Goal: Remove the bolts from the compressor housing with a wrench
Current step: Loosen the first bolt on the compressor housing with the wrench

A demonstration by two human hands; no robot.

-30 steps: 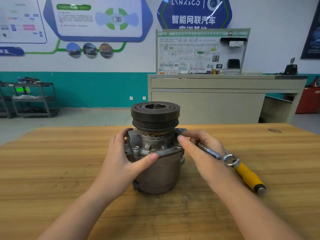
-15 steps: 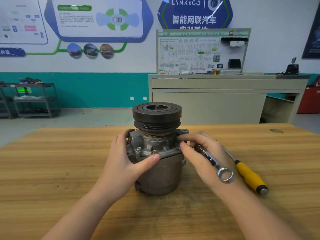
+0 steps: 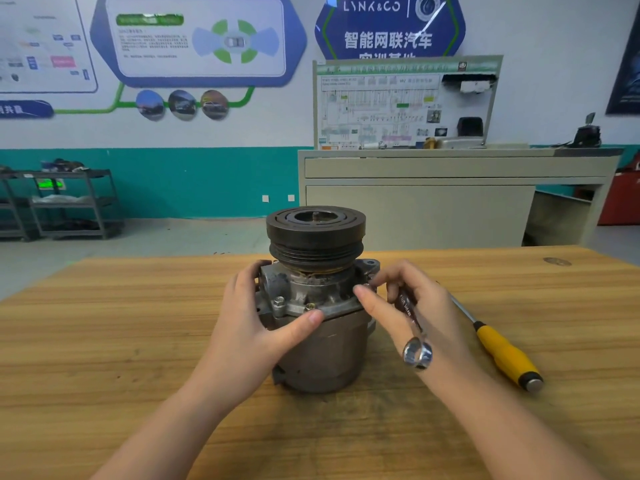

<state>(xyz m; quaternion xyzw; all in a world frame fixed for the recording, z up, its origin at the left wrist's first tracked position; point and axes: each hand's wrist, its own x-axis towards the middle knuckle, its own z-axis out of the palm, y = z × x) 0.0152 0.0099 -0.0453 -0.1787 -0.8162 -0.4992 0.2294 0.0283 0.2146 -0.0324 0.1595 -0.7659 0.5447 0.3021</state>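
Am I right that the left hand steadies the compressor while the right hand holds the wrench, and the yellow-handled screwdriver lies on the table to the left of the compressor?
Not quite: the head view shows the screwdriver lying on the table to the right of the compressor, beyond the right hand. The rest holds: the left hand steadies the compressor and the right hand holds the wrench.

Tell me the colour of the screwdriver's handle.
Yellow, with a grey end cap: screwdriver, seen in the head view.
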